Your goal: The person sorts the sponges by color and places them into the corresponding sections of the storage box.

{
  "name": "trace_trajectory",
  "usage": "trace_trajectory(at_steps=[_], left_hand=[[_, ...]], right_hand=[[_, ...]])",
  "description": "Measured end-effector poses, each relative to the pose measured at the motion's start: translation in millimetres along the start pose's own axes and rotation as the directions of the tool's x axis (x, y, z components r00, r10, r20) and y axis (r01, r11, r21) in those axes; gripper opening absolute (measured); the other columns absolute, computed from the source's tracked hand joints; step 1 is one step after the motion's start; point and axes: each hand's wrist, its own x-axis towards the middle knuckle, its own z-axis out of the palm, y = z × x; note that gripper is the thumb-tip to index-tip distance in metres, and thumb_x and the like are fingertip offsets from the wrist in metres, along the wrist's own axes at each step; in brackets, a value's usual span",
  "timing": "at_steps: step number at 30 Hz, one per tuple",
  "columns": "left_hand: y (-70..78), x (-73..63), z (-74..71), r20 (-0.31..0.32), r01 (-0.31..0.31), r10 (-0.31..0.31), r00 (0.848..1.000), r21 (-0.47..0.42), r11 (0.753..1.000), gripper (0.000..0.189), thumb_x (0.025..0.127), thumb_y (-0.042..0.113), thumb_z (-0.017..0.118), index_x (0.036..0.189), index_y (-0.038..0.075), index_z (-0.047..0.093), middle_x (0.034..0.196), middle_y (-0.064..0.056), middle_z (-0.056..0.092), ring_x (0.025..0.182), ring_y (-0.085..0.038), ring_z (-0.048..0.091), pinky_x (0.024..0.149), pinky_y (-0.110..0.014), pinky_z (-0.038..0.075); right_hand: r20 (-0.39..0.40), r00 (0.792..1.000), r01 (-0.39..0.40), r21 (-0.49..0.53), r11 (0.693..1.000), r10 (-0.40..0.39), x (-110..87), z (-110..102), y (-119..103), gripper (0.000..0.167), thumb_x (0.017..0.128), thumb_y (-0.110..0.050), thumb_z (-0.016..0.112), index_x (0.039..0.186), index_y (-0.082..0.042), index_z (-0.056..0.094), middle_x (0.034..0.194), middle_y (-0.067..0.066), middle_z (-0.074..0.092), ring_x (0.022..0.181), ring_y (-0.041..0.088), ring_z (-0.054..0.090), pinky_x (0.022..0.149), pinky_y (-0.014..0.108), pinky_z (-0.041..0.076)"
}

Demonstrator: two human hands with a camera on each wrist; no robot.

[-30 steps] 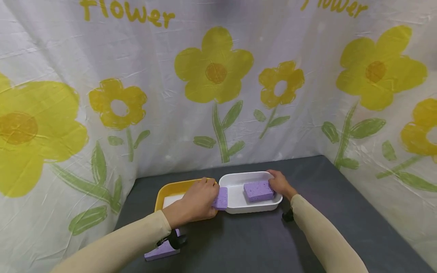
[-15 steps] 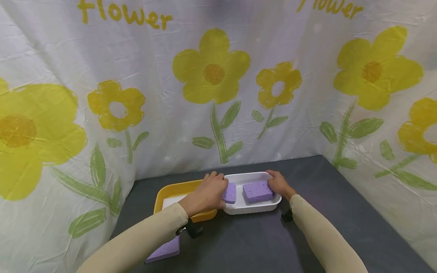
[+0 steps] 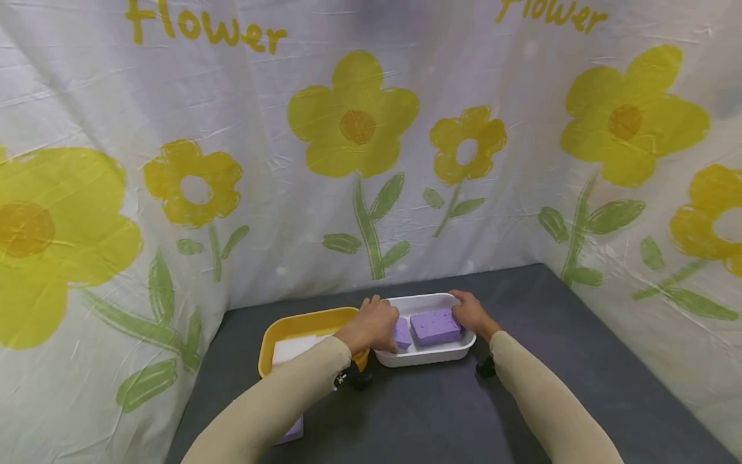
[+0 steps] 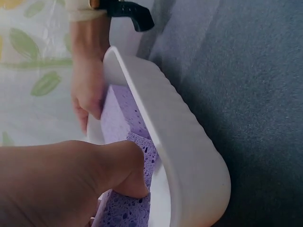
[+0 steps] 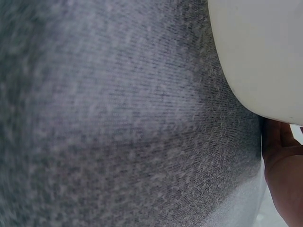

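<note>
My left hand [image 3: 373,323] pinches a purple sponge [image 3: 402,334] inside the left half of a white tray [image 3: 417,357]. In the left wrist view the thumb presses on the pitted face of that sponge [image 4: 125,208], which lies tilted against its neighbour. The second purple sponge [image 3: 436,327] sits in the tray's right half. At the tray's right end my right hand [image 3: 472,314] grips the rim. The right wrist view catches only part of this hand [image 5: 286,165], beside the tray's white wall [image 5: 265,56]; its other fingers are hidden.
A yellow tray [image 3: 265,351] with white pieces [image 3: 290,348] in it stands left of the white one, partly behind my left arm. Another purple sponge [image 3: 295,430] lies on the dark table, mostly covered by the sleeve. A flowered curtain [image 3: 278,251] hangs behind.
My left hand has moved right with its sponge, from over the yellow tray's edge into the white tray. The right hand has kept its grip on the rim.
</note>
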Motion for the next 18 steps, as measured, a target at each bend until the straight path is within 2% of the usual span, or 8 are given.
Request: trace_trajectory(at_steps=[9, 15, 18], left_hand=[[-1.2, 18.6, 19.5, 0.069, 0.036, -0.037, 0.997, 0.013, 0.999, 0.050, 0.081, 0.055, 0.091, 0.101, 0.013, 0.072, 0.103, -0.007, 0.070, 0.107, -0.029, 0.061, 0.099, -0.044, 0.051], [-0.3, 23.6, 26.2, 0.029, 0.015, -0.017, 0.999, 0.062, 0.998, 0.048, 0.082, 0.058, 0.088, 0.095, 0.015, 0.072, 0.104, -0.007, 0.073, 0.109, -0.030, 0.065, 0.101, -0.044, 0.053], [1.3, 25.3, 29.2, 0.003, -0.012, 0.012, 1.000, 0.085, 0.996, 0.046, 0.081, 0.057, 0.088, 0.090, 0.015, 0.073, 0.099, -0.006, 0.074, 0.102, -0.028, 0.068, 0.097, -0.041, 0.055]], right_hand=[[0.003, 1.000, 0.010, 0.001, 1.000, -0.010, -0.6, 0, -1, 0.052, 0.099, 0.006, 0.043, 0.148, 0.008, 0.059, 0.142, 0.028, 0.067, 0.132, 0.042, 0.064, 0.113, 0.062, 0.050], [-0.010, 1.000, 0.015, -0.003, 1.000, -0.016, 2.0, 1, -2, 0.053, 0.098, 0.005, 0.042, 0.148, 0.008, 0.059, 0.143, 0.029, 0.067, 0.133, 0.042, 0.064, 0.114, 0.061, 0.050], [-0.012, 1.000, 0.014, 0.003, 1.000, -0.014, 1.5, 1, -3, 0.053, 0.097, 0.006, 0.043, 0.148, 0.009, 0.059, 0.142, 0.030, 0.067, 0.133, 0.043, 0.064, 0.114, 0.062, 0.051]])
